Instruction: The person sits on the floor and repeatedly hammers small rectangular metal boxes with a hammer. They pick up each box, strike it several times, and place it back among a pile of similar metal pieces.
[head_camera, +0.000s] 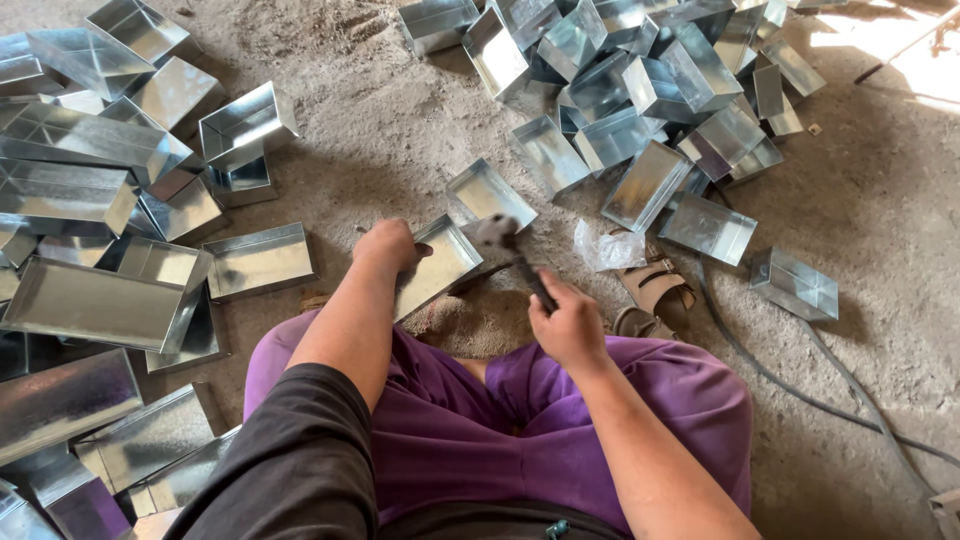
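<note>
I sit on a sandy floor with purple trousers spread apart. My left hand (386, 244) grips the near left edge of a shallow rectangular sheet-metal tray (440, 268) that lies tilted just ahead of my knees. My right hand (567, 322) is closed around the dark handle of a hammer (503, 243). The hammer's head is blurred and hangs just above the tray's right rim.
Several shiny metal trays are heaped at the left (95, 200) and at the top right (640, 90). A crumpled plastic bag (608, 247), a tan sandal (655, 288) and a dark cable (800, 390) lie to my right. One small tray (795, 284) sits alone.
</note>
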